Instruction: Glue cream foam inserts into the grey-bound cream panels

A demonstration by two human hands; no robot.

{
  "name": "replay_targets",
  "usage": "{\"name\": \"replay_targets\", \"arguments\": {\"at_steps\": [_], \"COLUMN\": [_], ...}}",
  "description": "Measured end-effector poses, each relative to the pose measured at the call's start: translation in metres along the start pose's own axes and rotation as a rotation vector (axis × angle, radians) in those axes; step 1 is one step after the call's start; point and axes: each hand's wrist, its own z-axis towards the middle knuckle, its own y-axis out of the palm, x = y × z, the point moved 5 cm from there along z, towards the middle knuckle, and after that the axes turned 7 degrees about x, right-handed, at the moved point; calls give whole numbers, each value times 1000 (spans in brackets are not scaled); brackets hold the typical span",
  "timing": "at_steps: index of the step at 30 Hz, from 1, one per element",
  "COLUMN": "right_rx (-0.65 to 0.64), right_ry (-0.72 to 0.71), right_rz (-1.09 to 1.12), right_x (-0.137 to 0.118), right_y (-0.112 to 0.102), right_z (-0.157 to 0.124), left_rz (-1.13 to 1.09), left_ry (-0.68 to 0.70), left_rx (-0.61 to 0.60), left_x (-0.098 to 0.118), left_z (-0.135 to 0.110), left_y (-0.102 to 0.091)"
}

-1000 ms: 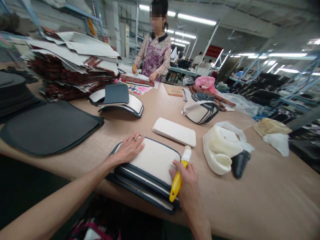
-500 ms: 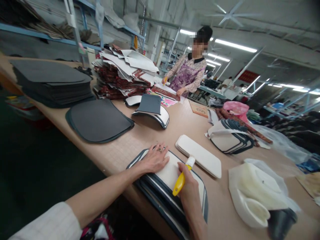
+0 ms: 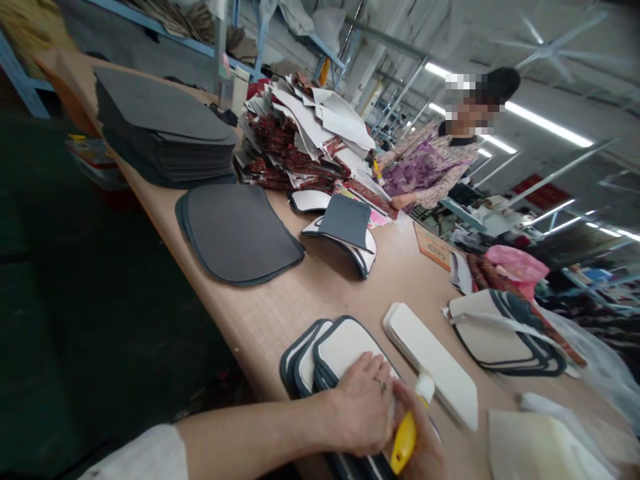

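My left hand point(image 3: 364, 403), a ring on one finger, lies on a stack of white panels with dark borders point(image 3: 345, 343) at the table's near edge. Its fingers are laid out over the top panel. Close beside it, partly behind it, my right hand point(image 3: 423, 443) is closed round a brush with a yellow handle point(image 3: 404, 443) and pale bristles. The bristle end points up and away from me, by a pile of narrow white strips point(image 3: 433, 363). My left hand and forearm hide part of the stack.
Dark sheets lie in a low pile point(image 3: 240, 233) and a tall pile point(image 3: 165, 133) on the left. Curved panels point(image 3: 345, 223) stand mid-table. More bordered panels point(image 3: 485, 333) and a cut white plastic container point(image 3: 530, 433) are at right. Across the table, a person point(image 3: 430, 157) holds a yellow-handled tool.
My view has swung left. The top of the stack has shifted out of line with the panels beneath. My hands have come together, the brush still in my right hand.
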Motion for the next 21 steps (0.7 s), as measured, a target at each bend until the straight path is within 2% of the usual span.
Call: {"name": "replay_targets", "arguments": {"at_steps": [3,8,11,14,16,18,21], "right_rx": [-14,-25,32,68,53,12,-101], "right_ry": [37,8,6,24,21,21,30], "right_rz": [33,16,-50,-107,-161,-232,-323], "right_x": [3,-3,-14,-29,-42,-57,-81], "right_y": [-5,-6,-4,-3,-5,-10,-20], "right_z": [1,2,-3,-7,-6,-1,11], "left_rz": [-107,-295,-344,-395,-421,-448,-543], "left_ry": [-39,-125,-165,-241,-292,-346,-378], "left_rx": [-71,-157,-175,-132,-102,-80,-60], "left_x": [-23,-63,-77,-96,-112,-126,-126], "left_z": [-2,-4,-1,-2,-9,-22,-51], "left_y": [-8,-24,-21,-17,-21,-33,-57]}}
